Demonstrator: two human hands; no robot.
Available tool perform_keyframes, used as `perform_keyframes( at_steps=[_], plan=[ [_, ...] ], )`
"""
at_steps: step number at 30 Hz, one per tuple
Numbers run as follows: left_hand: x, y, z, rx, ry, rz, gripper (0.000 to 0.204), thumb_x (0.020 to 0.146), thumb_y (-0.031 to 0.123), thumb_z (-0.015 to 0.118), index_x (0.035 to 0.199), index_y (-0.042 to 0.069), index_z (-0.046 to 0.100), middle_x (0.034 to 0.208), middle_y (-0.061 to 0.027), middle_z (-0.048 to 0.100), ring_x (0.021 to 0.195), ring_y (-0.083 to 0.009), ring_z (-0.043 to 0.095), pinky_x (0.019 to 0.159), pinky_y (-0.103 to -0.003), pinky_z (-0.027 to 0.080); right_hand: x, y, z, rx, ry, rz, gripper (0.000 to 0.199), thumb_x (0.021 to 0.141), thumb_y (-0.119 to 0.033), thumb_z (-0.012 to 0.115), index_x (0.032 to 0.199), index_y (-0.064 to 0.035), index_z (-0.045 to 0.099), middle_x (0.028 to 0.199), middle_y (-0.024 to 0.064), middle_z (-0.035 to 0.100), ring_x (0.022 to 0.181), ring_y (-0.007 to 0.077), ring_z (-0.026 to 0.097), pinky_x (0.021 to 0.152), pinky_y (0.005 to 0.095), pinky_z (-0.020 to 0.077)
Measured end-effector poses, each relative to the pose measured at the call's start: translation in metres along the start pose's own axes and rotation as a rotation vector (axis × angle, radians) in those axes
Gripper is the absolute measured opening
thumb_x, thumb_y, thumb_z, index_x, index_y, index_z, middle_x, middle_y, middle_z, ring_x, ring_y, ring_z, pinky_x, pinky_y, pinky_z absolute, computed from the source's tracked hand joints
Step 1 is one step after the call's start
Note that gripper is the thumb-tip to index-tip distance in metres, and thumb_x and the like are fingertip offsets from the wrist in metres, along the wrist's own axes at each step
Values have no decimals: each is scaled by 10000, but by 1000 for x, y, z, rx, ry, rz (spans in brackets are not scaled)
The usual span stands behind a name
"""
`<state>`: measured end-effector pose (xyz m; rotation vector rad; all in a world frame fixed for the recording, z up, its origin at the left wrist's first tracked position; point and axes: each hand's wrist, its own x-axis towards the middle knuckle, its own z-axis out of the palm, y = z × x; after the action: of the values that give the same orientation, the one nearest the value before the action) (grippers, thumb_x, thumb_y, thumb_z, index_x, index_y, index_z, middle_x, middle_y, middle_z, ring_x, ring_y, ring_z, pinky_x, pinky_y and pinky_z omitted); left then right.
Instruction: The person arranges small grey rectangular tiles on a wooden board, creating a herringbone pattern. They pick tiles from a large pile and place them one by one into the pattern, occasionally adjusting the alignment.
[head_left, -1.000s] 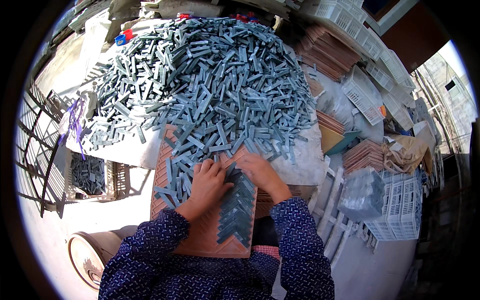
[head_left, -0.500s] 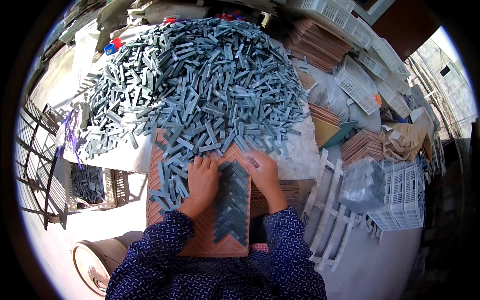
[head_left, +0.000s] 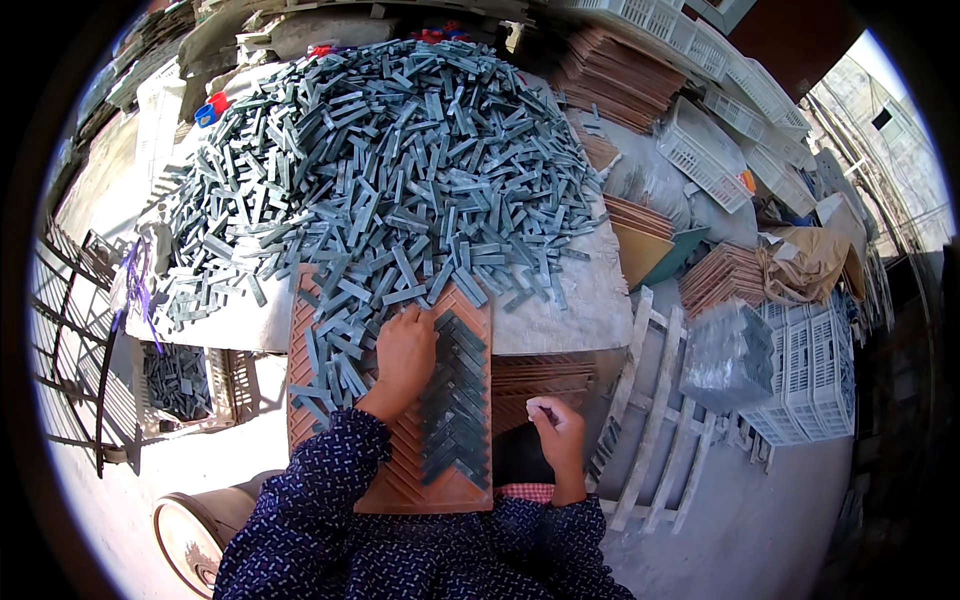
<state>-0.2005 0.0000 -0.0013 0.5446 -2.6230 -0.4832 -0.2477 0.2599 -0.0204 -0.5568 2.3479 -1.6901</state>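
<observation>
A terracotta-coloured ribbed tray (head_left: 393,480) lies in front of me. On its right half, dark grey-green stone strips (head_left: 455,405) sit in a herringbone pattern; loose strips (head_left: 335,355) cover much of its upper left. My left hand (head_left: 403,355) rests over the middle of the tray, fingers curled down by the pattern's upper end; what they hold, if anything, is hidden. To the right of the tray, clear of it, my right hand (head_left: 562,438) is closed with its fingertips pinched together. Something pale shows at those fingertips, too small to name.
A large heap of stone strips (head_left: 400,160) covers the pale table (head_left: 590,325) beyond the tray. Stacked ribbed trays (head_left: 620,75), white crates (head_left: 810,365) and a pale wooden pallet (head_left: 650,420) stand to the right. A bucket (head_left: 185,540) sits lower left; a crate of strips (head_left: 178,380) is left.
My right hand has left the pattern's upper right edge and moved down and right, off the tray. My left hand has stayed in nearly the same place. The view has shifted slightly.
</observation>
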Motion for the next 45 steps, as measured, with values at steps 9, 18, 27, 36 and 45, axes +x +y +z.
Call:
perform_keyframes(
  at_steps=[9, 18, 27, 36, 45],
  plan=[
    [1, -1, 2, -11, 37, 99, 200, 754, 110, 662, 930, 49, 590, 848, -104, 569, 809, -293, 590, 688, -388, 484, 97, -46, 65, -205, 12, -396, 121, 804, -50, 659, 913, 1, 642, 851, 140, 645, 746, 253, 643, 638, 328, 504],
    [9, -16, -9, -110, 181, 192, 75, 751, 88, 610, 805, 51, 573, 785, -78, 538, 790, -266, 549, 677, -354, 464, 142, -57, 101, -797, -43, -463, 299, 768, -177, 686, 1022, -58, 586, 913, 145, 601, 795, 355, 614, 639, 439, 501],
    [38, -15, 4, 3, 198, 265, 110, 760, 150, 587, 837, 78, 553, 857, -56, 512, 885, -228, 499, 741, -341, 387, 141, -47, 89, -766, 23, -458, 249, 817, -164, 625, 1018, -32, 563, 829, 179, 623, 785, 390, 622, 649, 467, 505],
    [52, -8, 9, 160, 65, 101, 194, 709, 153, 643, 865, 66, 567, 877, -74, 546, 891, -239, 529, 730, -344, 408, 136, -62, 81, -967, 53, -480, 168, 828, -124, 632, 954, -20, 594, 780, 188, 638, 716, 364, 629, 629, 443, 491],
    [49, -11, 2, -231, 181, 103, 213, 738, 165, 679, 837, 22, 555, 810, -138, 576, 810, -330, 549, 686, -411, 460, 118, -42, 84, -410, -152, -187, 100, 773, -21, 627, 868, -17, 658, 764, 148, 624, 671, 279, 621, 620, 350, 485]
  ],
)
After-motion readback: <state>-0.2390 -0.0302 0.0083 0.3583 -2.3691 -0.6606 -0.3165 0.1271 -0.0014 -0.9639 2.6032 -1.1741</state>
